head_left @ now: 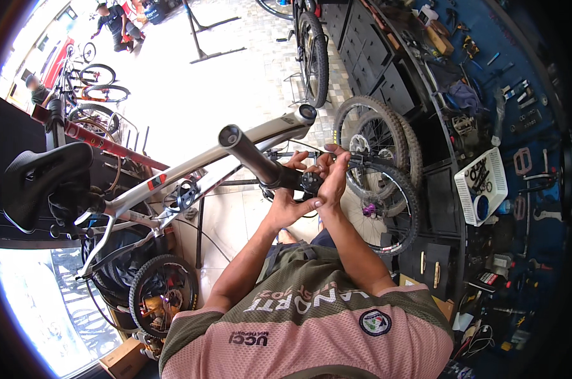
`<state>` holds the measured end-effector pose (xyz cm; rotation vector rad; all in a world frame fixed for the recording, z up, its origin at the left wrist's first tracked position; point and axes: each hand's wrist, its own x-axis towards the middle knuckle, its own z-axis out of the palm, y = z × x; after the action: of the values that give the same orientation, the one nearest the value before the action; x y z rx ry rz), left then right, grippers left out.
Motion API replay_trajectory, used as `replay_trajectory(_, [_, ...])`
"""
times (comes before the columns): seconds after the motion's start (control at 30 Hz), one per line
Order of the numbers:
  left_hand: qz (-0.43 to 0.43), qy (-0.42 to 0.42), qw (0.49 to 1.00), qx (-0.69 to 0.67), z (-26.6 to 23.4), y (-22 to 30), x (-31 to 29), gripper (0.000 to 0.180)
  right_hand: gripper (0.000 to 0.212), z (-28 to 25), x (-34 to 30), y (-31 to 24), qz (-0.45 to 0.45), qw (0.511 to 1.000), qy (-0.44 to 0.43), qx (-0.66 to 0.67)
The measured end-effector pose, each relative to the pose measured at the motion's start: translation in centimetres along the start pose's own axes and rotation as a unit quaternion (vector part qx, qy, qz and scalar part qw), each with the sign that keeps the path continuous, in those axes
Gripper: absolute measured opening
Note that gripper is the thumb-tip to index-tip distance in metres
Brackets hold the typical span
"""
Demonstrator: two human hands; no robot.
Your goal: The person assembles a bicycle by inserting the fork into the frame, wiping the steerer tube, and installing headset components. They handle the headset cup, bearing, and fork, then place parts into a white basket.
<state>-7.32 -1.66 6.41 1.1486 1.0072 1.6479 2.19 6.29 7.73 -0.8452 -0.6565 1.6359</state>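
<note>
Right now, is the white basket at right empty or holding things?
Holding things: dark parts and a blue-and-white round item show inside the white basket.

Bicycle frame (200,162), centre left: silver-grey, small orange-red patch (156,182). Thick tube (253,156), centre: black. Saddle (38,183), far left: black. Jersey (317,335), lower centre: pink and olive green. Wheel hub (369,210), right of centre: purple. Basket (499,167), right: white. Wall panel (488,30), upper right: dark blue. Floor (335,77), upper centre: beige-grey tile pattern.
</note>
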Motion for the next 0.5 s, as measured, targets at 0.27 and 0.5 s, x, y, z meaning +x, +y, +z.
replay_trajectory(0.27, [0.056, -0.007, 0.996, 0.076, 3.9, -2.0, 2.9, 0.070, 0.065, -3.6, 2.3, -3.3, 0.010, 0.995, 0.024, -0.095])
replay_trajectory(0.5, [-0.015, 0.109, 0.994, -0.009, 9.4, -2.3, 2.7, 0.057, 0.039, -7.8, 4.9, -6.4, -0.067, 0.953, -0.107, -0.274])
